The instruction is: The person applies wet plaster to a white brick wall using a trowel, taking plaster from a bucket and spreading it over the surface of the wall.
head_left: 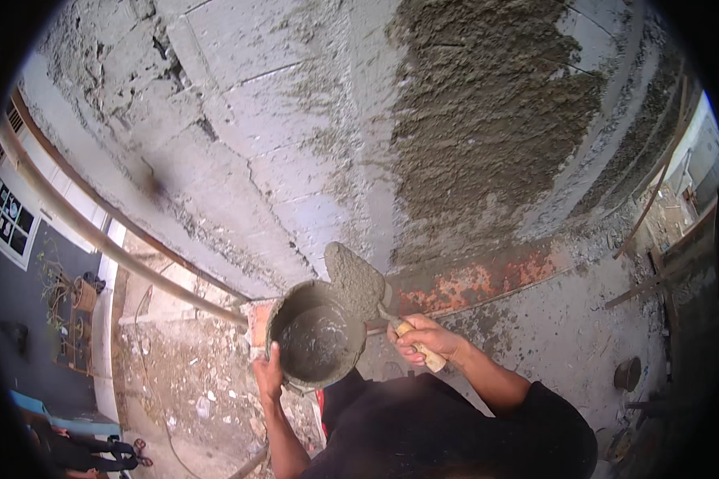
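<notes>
My left hand [269,374] grips the rim of a round, mortar-crusted bucket [318,331], thumb over the edge, fingers mostly hidden behind it. Grey wet residue coats the inside of the bucket. In my right hand [431,339] is a trowel by its pale wooden handle. The trowel blade [356,279] carries a load of wet grey mortar and sits just beyond the bucket's far right rim, close to the wall. Ahead, the block wall [295,152] is bare grey on the left, with a broad patch of dark, rough, wet mortar [495,120] on the right.
A reddish splattered brick strip [479,279] runs along the wall's foot. On the left, a long pole [120,247] slants past rubble ground. Another small bucket [627,373] stands at the right on the concrete floor [551,335]. A person's legs [112,455] show at the lower left.
</notes>
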{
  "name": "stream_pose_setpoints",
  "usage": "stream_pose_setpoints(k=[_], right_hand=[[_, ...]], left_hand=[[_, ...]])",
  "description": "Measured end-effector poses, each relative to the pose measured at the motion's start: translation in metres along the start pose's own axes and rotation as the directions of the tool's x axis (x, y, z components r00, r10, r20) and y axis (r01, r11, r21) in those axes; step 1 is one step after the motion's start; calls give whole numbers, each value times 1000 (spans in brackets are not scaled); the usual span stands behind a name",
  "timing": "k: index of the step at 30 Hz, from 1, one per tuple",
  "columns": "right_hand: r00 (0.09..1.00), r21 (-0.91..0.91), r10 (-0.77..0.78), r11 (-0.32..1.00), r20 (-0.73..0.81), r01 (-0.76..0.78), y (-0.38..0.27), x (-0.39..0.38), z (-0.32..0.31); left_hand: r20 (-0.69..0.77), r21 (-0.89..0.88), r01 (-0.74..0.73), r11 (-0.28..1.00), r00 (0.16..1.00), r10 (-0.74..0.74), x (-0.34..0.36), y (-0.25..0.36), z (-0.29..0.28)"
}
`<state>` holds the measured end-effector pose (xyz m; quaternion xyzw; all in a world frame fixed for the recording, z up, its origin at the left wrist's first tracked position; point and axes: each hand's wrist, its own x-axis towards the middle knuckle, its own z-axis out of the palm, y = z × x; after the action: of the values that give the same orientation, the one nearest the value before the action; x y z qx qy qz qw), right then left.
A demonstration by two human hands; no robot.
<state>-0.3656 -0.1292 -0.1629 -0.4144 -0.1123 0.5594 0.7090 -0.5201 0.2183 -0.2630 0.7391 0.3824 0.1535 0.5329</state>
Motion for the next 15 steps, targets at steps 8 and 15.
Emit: stream_pose_setpoints(k=[8, 15], right_hand=[[148, -447, -959, 246, -242, 860, -168, -146, 41], [-888, -903, -455, -354, -59, 242, -359, -194, 25]], left_hand=[[48, -33, -30, 999, 998, 32, 37, -22, 25], [4, 52, 14, 999, 1000, -14, 46, -18, 1]])
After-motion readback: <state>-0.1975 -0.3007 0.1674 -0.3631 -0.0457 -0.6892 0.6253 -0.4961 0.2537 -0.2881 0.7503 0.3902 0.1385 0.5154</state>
